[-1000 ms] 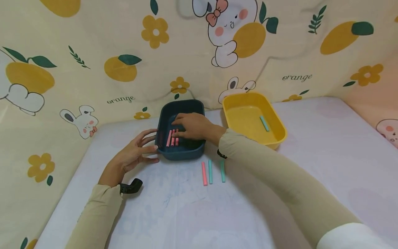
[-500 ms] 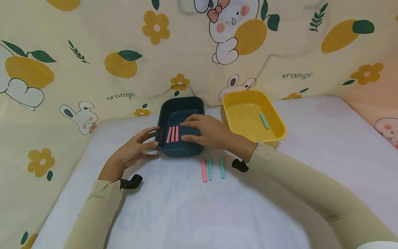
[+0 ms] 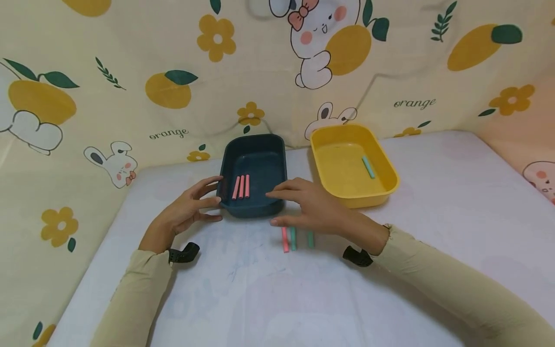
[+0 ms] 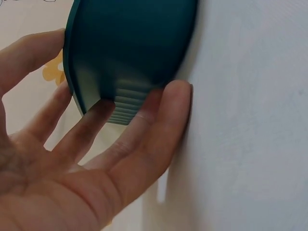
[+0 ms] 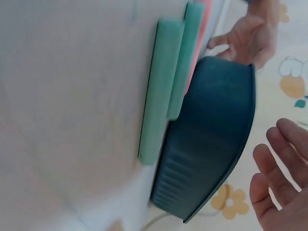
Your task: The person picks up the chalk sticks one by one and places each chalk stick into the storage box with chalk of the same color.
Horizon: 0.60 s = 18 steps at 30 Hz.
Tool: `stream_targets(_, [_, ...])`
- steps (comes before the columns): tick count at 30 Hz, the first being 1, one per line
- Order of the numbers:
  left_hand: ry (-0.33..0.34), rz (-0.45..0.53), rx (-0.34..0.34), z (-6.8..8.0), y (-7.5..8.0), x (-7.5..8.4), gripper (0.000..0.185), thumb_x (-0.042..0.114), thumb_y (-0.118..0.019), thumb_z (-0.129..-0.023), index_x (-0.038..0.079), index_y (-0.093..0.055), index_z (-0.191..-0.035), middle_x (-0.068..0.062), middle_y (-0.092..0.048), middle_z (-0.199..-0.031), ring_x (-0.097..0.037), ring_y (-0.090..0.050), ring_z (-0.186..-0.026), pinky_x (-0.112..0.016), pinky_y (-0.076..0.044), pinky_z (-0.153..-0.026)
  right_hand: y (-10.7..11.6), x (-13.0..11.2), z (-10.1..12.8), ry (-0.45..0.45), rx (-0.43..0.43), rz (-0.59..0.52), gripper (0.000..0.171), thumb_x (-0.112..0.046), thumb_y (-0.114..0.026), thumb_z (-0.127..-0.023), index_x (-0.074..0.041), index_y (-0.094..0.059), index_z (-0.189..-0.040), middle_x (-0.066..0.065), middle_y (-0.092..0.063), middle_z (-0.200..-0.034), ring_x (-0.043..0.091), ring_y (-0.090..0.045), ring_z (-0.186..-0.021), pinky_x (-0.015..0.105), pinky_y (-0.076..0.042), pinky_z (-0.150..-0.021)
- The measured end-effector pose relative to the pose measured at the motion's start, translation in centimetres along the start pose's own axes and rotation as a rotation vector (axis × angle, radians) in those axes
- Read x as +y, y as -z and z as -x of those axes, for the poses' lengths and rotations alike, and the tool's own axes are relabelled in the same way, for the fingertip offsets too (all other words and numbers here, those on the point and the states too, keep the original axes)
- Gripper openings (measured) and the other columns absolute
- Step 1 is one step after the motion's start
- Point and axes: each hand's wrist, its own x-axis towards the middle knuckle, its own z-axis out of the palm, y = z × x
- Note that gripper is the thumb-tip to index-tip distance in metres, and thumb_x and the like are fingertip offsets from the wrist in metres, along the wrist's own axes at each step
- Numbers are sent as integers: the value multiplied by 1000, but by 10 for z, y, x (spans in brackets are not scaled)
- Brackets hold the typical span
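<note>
My left hand (image 3: 184,209) rests its spread fingertips on the left side of a dark blue basin (image 3: 264,166). In the left wrist view, some fingers (image 4: 47,115) touch the rim and others lie along the wall. Three pink chalk sticks (image 3: 241,187) lie side by side in this basin. My right hand (image 3: 321,207) holds nothing, fingers extended, over the table between the basins. Below it lie one pink chalk stick (image 3: 285,241) and two green ones, a nearer stick (image 5: 160,91) and another beside it (image 5: 185,67); their far ends are hidden in the head view.
A yellow basin (image 3: 340,166) stands right of the blue one, with one green chalk stick (image 3: 368,167) inside. Both stand at the back of the white-covered table (image 3: 269,299), against a patterned cloth backdrop (image 3: 260,72). Black wrist cameras (image 3: 184,253) sit on both wrists.
My right hand has come out of the blue basin, moving right and toward me, leaving three pink chalk sticks inside. My left hand has stayed at the basin's side.
</note>
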Motion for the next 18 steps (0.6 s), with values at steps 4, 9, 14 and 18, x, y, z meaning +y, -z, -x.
stream_targets(4, [-8, -19, -13, 0, 1, -1, 69, 15, -62, -98, 25, -27, -157, -9, -13, -167, -39, -52, -124, -56, -56, -92, -1, -4, 13, -20, -30, 25, 64, -60, -71, -83, -27, -61, -137, -5, -60, -135, 16, -53, -125, 38, -50, -105])
stream_targets(9, [-8, -38, -14, 0, 1, -2, 70, 16, -63, -98, 25, -27, -157, -9, -13, -167, -44, -49, -128, -55, -56, -93, -5, -3, 19, -40, -73, 7, 63, -58, -75, -81, -24, -65, -132, -5, -63, -130, 16, -55, -122, 38, -51, -102])
stream_targets(14, [-9, -46, -1, 1, 1, -1, 70, 16, -64, -98, 25, -26, -157, -9, -13, -167, -44, -49, -128, -55, -56, -93, -10, -1, 18, -57, -123, 77, 68, -60, -77, -76, -23, -66, -132, -3, -63, -128, 17, -56, -120, 38, -52, -101])
stream_targets(18, [-8, -44, 2, 1, 0, 0, 70, 16, -64, -98, 24, -27, -157, -9, -14, -167, -43, -49, -128, -55, -56, -93, -13, 1, 18, -60, -147, 146, 78, -65, -79, -71, -22, -63, -134, -2, -62, -130, 19, -56, -121, 39, -50, -102])
